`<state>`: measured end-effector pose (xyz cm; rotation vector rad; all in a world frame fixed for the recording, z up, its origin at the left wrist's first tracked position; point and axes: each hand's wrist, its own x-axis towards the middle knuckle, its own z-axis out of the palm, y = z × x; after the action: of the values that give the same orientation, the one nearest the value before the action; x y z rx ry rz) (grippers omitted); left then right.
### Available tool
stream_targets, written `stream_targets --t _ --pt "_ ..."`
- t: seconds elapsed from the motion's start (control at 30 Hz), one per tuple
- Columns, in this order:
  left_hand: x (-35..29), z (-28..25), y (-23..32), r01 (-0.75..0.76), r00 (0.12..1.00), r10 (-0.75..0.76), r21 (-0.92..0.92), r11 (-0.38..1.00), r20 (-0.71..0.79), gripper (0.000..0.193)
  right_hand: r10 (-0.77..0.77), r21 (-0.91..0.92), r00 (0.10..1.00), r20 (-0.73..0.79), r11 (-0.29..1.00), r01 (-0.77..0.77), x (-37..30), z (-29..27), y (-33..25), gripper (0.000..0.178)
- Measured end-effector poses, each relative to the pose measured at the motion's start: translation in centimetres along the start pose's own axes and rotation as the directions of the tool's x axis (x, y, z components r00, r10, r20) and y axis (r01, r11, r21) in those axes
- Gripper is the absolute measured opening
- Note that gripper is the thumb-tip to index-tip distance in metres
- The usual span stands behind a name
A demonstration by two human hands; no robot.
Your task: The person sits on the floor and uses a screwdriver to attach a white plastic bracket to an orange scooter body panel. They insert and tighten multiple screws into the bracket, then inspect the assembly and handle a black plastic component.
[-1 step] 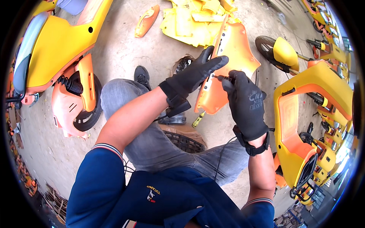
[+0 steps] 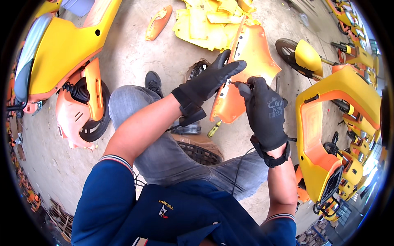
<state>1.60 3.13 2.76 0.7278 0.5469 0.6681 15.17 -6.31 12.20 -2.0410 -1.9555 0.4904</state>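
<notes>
An orange plastic body panel (image 2: 252, 45) stands tilted in front of me, with a row of dark holes or clips along its left edge. My left hand (image 2: 211, 78), in a black glove, grips that edge, thumb on the panel's face and the other fingers partly hidden. In my black-gloved right hand (image 2: 266, 110) is a small dark screwdriver-like tool (image 2: 239, 83), pinched between thumb and fingers. Its thin tip meets the panel's edge just below my left hand; most of the handle is hidden in the glove.
A screwdriver with a yellow-green handle (image 2: 214, 128) lies on the floor below the panel. Yellow body panels (image 2: 197, 24) and an orange cover (image 2: 159, 22) lie beyond. Yellow-orange scooters flank me, one at left (image 2: 61, 53) and one at right (image 2: 305, 139). A black cable (image 2: 238, 172) crosses my leg.
</notes>
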Motion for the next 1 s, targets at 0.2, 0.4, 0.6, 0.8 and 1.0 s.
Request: stream_targets --t 0.2,0.4,0.6,0.8,1.0 --pt "-0.2 0.2 0.3 -0.028 0.999 0.028 -0.020 0.999 0.028 0.080 -0.133 0.141 0.978 -0.163 0.977 0.157 0.0 0.4 0.3 0.022" --pt "0.2 -0.2 -0.3 0.012 1.000 -0.012 0.018 1.000 -0.013 0.073 -0.151 0.011 0.985 -0.086 0.988 0.152 0.0 -0.1 0.5 0.022" --pt "0.2 -0.3 -0.6 -0.008 1.000 0.008 0.015 1.000 -0.021 0.072 -0.071 -0.028 0.992 -0.101 0.997 0.069 0.0 0.7 0.3 0.023" --pt "0.2 -0.3 -0.1 -0.010 0.999 0.014 0.109 0.994 -0.039 0.070 -0.286 0.066 0.948 -0.140 0.953 0.297 0.2 0.2 0.6 0.028" --pt "0.0 0.1 0.0 -0.022 0.999 0.024 0.067 0.998 -0.031 0.072 -0.098 -0.011 0.991 -0.086 0.995 0.097 -0.2 0.7 0.5 0.027"
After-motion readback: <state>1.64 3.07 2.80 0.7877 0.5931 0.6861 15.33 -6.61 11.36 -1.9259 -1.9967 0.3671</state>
